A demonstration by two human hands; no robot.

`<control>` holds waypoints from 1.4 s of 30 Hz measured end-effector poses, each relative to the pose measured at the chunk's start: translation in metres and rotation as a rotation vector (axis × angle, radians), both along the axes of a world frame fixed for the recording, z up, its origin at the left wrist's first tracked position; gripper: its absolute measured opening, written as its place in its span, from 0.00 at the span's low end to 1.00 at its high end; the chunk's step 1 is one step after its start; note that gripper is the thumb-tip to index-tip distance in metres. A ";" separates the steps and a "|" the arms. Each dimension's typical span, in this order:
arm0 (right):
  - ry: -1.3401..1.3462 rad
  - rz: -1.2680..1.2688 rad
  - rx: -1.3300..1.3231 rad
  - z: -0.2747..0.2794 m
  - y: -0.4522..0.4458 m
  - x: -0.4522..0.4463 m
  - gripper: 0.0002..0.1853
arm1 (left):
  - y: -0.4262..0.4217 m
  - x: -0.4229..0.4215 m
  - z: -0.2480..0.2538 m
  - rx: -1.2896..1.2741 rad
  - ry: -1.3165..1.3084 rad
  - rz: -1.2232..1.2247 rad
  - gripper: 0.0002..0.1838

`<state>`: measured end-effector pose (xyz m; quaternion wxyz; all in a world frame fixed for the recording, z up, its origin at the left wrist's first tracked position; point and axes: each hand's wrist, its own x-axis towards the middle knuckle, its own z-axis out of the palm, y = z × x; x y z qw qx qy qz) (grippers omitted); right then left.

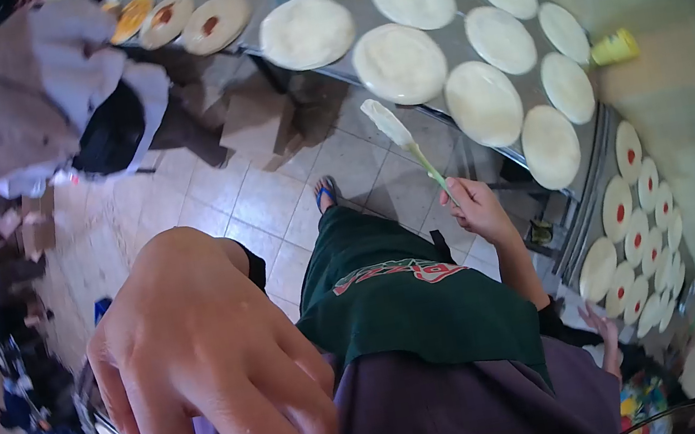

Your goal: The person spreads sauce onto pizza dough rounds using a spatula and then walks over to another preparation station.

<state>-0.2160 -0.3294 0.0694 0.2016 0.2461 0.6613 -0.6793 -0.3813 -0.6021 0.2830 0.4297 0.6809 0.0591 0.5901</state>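
Observation:
My left hand [213,350] is large and close to the camera, its back showing. Its fingers bend loosely with gaps between them, and nothing shows in them. Out to the right, my right hand [483,211] is closed round the green handle of a spatula [389,125]. White cream or dough coats the spatula's blade, which points up and left over the floor, just short of the table's edge. Pale round dough discs [400,64] lie on the metal table [341,71] beyond it.
Dough rounds with red centres [636,235] lie at the right, others at the top left. A yellow container [615,47] is beyond the table. A person in a cap [24,96] bends at upper left, near a cardboard box [257,124]. Another person's hand [604,330] shows lower right.

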 end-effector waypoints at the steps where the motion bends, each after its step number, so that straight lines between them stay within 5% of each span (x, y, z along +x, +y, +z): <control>1: 0.006 0.038 0.020 -0.002 -0.005 -0.004 0.20 | -0.012 0.008 0.002 0.024 -0.017 0.034 0.14; 13: 0.070 0.494 0.100 -0.003 -0.165 -0.067 0.20 | -0.193 0.063 0.018 0.113 -0.009 0.428 0.16; 24: 0.004 0.833 -0.029 -0.016 -0.472 -0.131 0.20 | -0.464 0.115 0.027 0.067 0.040 0.697 0.14; 29: 0.146 1.092 -0.068 -0.019 -0.596 -0.150 0.21 | -0.539 0.155 0.030 0.207 -0.033 0.971 0.13; 34: 0.150 1.251 -0.039 -0.019 -0.678 -0.166 0.21 | -0.604 0.167 0.023 0.158 0.029 0.989 0.11; 42: 0.155 1.460 0.034 -0.034 -0.807 -0.198 0.23 | -0.704 0.175 0.008 0.182 -0.241 1.347 0.10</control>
